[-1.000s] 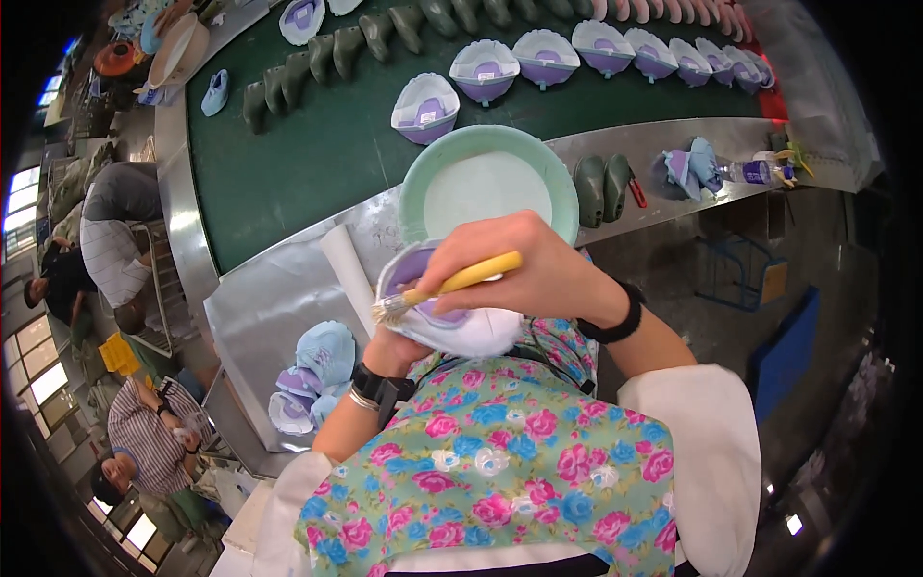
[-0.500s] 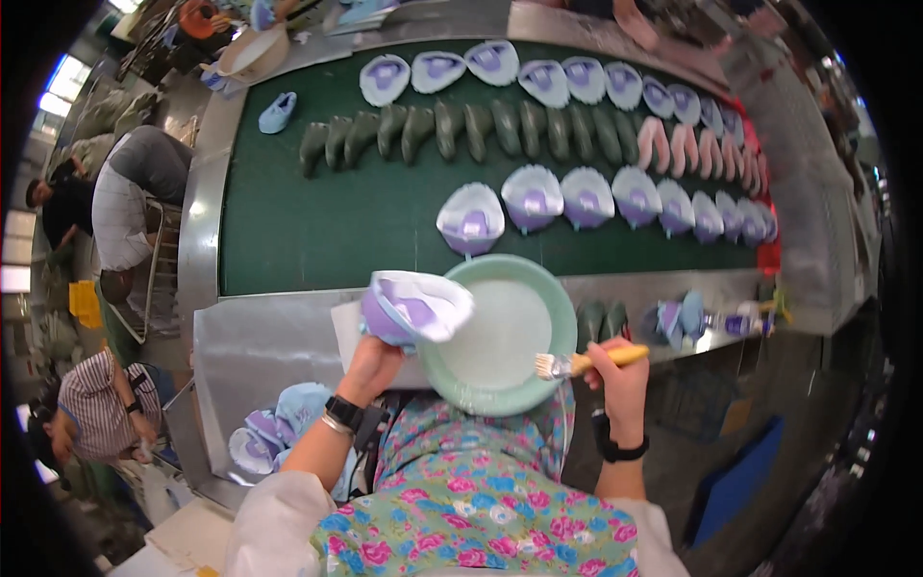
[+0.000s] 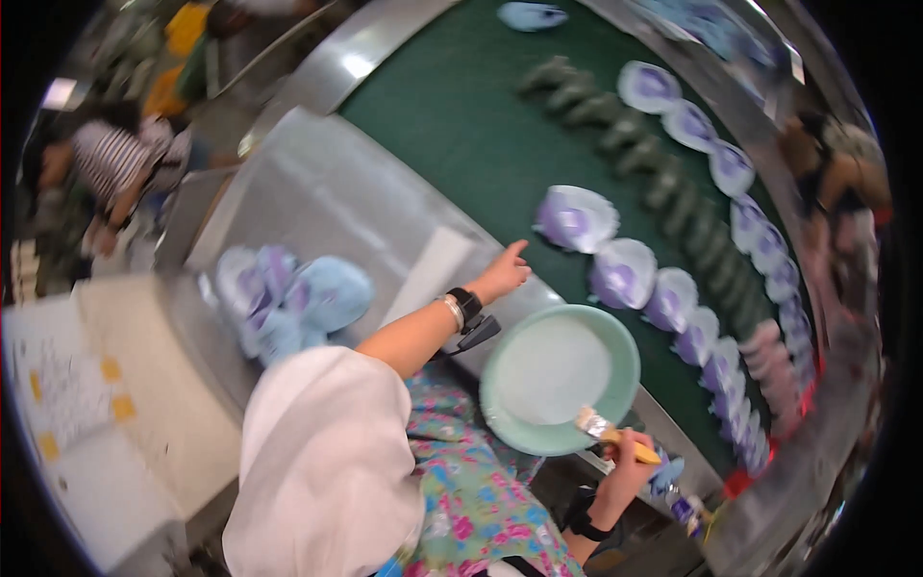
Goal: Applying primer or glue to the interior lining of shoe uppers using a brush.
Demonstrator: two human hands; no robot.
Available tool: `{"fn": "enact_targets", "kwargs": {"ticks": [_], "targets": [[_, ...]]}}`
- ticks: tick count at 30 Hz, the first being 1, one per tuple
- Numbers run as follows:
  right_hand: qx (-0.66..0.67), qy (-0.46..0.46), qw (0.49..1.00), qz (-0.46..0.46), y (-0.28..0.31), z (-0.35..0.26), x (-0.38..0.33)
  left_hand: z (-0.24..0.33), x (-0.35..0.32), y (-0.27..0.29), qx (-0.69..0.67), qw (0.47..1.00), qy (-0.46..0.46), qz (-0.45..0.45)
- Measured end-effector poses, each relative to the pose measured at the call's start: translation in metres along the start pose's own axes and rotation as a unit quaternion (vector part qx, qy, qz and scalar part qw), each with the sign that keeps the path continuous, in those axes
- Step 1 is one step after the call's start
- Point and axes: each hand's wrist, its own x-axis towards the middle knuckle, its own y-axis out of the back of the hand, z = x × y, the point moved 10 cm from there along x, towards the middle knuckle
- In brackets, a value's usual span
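Observation:
My left hand [image 3: 502, 272] is empty, reaching over the belt's metal edge with its index finger stretched out. Just beyond its fingertips, a cupped lavender-and-white shoe upper [image 3: 577, 219] sits at the near end of a row of similar uppers [image 3: 670, 299] on the green belt. My right hand [image 3: 627, 469] grips a flat paintbrush [image 3: 615, 436] by its yellow handle. The whitish bristles are over the near right rim of a pale green basin [image 3: 495, 409], which holds milky liquid [image 3: 553, 370].
Dark green foot-shaped pieces [image 3: 663, 183] line the green belt [image 3: 452, 125], followed by pink ones [image 3: 769, 365]. Blue and purple uppers [image 3: 327, 293] are piled on the metal table [image 3: 317, 183] at left. Other people [image 3: 125, 163] work nearby.
My left hand has put the upper it held down at the row's end and let go. The view has swung left, turning the belt diagonal. The brush remains in my right hand.

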Motion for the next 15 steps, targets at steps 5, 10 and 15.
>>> {"fn": "enact_targets", "kwargs": {"ticks": [5,10,15], "targets": [[-0.040,0.104,0.990,-0.083,-0.048,-0.040,0.017,0.042,-0.146,0.222,0.519,0.792,-0.175,0.268],[-0.050,0.035,0.980,-0.191,-0.093,-0.040,0.010,-0.044,-0.191,0.358,0.291,0.941,-0.012,0.172],[-0.067,0.245,0.942,-0.219,-0.136,-0.071,-0.008,-0.006,-0.064,0.324,0.344,0.892,-0.246,0.161]]}}
